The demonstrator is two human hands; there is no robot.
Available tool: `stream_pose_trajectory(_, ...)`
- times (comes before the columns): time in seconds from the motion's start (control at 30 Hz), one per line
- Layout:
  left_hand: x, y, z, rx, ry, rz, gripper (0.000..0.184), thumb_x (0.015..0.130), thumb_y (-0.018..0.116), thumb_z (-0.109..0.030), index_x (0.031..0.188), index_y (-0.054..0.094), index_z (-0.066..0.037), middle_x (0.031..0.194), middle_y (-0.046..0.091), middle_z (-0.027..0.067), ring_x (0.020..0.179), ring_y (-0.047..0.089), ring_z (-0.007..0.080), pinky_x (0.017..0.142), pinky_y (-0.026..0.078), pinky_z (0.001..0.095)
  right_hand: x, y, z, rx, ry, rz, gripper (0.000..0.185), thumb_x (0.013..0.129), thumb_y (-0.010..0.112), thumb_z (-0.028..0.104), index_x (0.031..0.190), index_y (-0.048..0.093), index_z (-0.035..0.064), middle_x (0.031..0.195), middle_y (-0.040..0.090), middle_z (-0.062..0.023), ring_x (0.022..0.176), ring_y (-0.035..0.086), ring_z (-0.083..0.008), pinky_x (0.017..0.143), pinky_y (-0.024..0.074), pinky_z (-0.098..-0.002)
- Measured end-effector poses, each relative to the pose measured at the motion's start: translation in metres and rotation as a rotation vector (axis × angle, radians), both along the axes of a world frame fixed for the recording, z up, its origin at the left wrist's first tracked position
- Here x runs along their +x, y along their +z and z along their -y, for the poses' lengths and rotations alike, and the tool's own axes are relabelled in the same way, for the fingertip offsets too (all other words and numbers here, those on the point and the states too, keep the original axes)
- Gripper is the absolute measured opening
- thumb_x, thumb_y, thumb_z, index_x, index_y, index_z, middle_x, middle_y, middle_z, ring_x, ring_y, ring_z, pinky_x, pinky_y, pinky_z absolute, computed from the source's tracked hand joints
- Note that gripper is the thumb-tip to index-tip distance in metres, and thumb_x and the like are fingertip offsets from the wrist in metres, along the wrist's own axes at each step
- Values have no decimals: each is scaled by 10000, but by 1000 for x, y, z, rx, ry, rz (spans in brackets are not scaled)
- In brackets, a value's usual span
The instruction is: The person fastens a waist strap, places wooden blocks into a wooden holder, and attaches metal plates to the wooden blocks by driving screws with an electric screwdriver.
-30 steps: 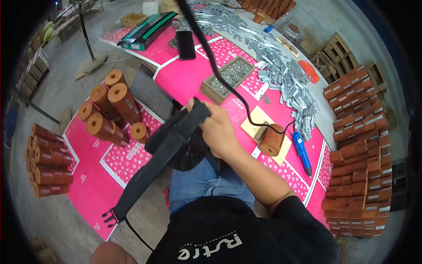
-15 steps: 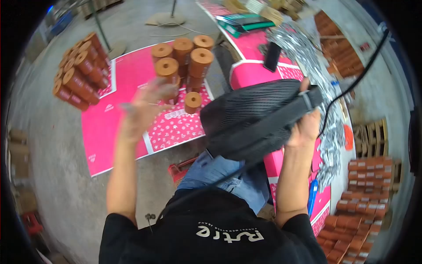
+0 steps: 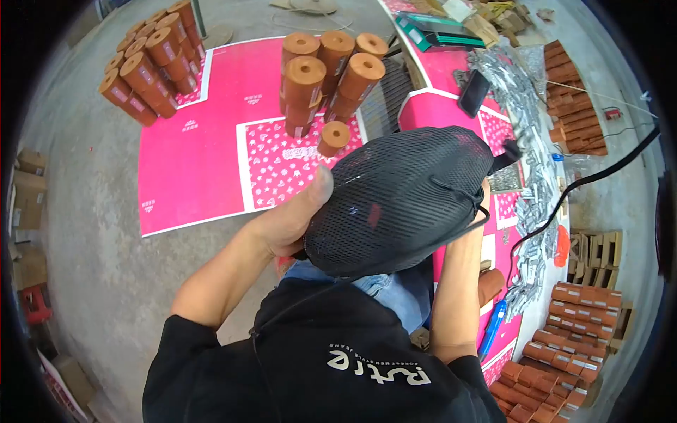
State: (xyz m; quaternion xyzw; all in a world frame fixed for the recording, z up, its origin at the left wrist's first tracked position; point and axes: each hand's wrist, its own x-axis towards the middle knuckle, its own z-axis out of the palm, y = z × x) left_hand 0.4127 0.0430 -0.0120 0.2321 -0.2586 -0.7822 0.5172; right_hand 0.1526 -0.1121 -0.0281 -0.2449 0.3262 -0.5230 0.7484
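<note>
A rounded black mesh bag [image 3: 405, 197] with a thin black cord is held in front of my chest. My left hand [image 3: 293, 218] grips its left end, thumb up along the edge and the other fingers hidden beneath. At the opposite end, my right hand [image 3: 485, 194] is mostly concealed behind the bag, which rests against it. A dark strap [image 3: 506, 156] sticks out past the bag's right end. Just beyond the bag stands a short orange-brown roll [image 3: 333, 138] with a hole through its middle.
Stacked rolls stand on the pink board [image 3: 204, 169], in a near group [image 3: 305, 74] and a left group [image 3: 144, 74]. On the right-hand bench lie a phone [image 3: 474, 94], silvery pieces [image 3: 525, 99] and a blue tool [image 3: 493, 331]. A black cable [image 3: 578, 183] hangs at right.
My left hand has come from over the pink board to the bag's left end. The bag has turned, showing its mesh face and cord. The whole view has shifted.
</note>
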Motion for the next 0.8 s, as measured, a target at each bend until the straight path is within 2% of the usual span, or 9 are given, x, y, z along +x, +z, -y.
stream_pose_trajectory(0.07, 7, 2, -4, -23, 3, 179, 849, 899, 347, -674, 1380, 365, 25, 1326, 492, 152, 1196, 508, 217, 1003, 444, 349, -2, -21, 2, 57, 61, 148, 333, 975, 406, 239, 1106, 585, -10, 1093, 633, -155, 985, 611, -289, 892, 505, -398)
stream_pose_trajectory(0.1, 8, 9, -3, -54, -12, 248, 901, 870, 350, -708, 1383, 362, 33, 1323, 499, 161, 1191, 518, 231, 986, 463, 357, 12, -14, -12, 128, -67, 12, 359, 993, 402, 284, 1091, 585, -9, 1045, 631, -138, 928, 609, -268, 849, 507, -364)
stream_pose_trajectory(0.17, 9, 17, -4, -44, -14, 345, 912, 873, 358, -706, 1373, 369, 57, 1308, 516, 176, 1172, 541, 246, 974, 476, 359, 7, -33, -6, -185, 4, -329, 400, 1002, 393, 334, 1071, 592, -5, 1024, 632, -132, 905, 606, -253, 821, 507, -355)
stream_pose_trajectory(0.27, 11, 18, 1, -78, -48, 267, 765, 966, 319, -593, 1385, 355, 46, 1375, 445, 142, 1252, 436, 191, 1046, 362, 298, 9, -33, -6, -345, 49, -379, 502, 1003, 386, 427, 1005, 602, -26, 940, 638, -129, 851, 602, -239, 791, 500, -341)
stream_pose_trajectory(0.4, 8, 16, 5, 10, -42, 286, 762, 967, 331, -587, 1399, 340, 40, 1395, 425, 143, 1262, 427, 195, 1050, 357, 294, 27, -7, -22, -573, 18, -814, 533, 1003, 385, 427, 966, 601, -58, 878, 641, -140, 828, 603, -263, 804, 496, -341)
stream_pose_trajectory(0.47, 3, 19, 5, 57, -24, 249, 744, 969, 342, -576, 1397, 346, 32, 1391, 432, 139, 1251, 440, 194, 1045, 364, 291, 28, -3, -25, 28, 89, 192, 540, 1006, 375, 426, 965, 605, -61, 874, 642, -144, 829, 603, -271, 809, 497, -348)
stream_pose_trajectory(0.53, 2, 22, 5, 19, -46, 180, 703, 977, 358, -549, 1385, 366, 23, 1369, 454, 133, 1226, 462, 188, 1029, 385, 291, 34, 4, -28, -207, -61, -358, 536, 1010, 370, 414, 967, 603, -66, 868, 642, -148, 828, 604, -272, 818, 497, -349)
stream_pose_trajectory(0.6, 0, 23, 5, 15, -31, 126, 659, 984, 378, -517, 1369, 389, 17, 1341, 480, 125, 1198, 485, 180, 1011, 406, 291, 35, 4, -31, -389, -148, -721, 530, 1014, 363, 402, 975, 600, -70, 867, 642, -152, 826, 604, -271, 825, 497, -347)
stream_pose_trajectory(0.8, -6, 16, 5, 42, 44, 70, 558, 997, 417, -442, 1324, 448, 8, 1267, 541, 98, 1142, 528, 164, 977, 439, 291, 30, 7, -35, -627, -121, -1134, 514, 1022, 346, 375, 1005, 589, -78, 875, 644, -153, 829, 604, -268, 829, 499, -335)
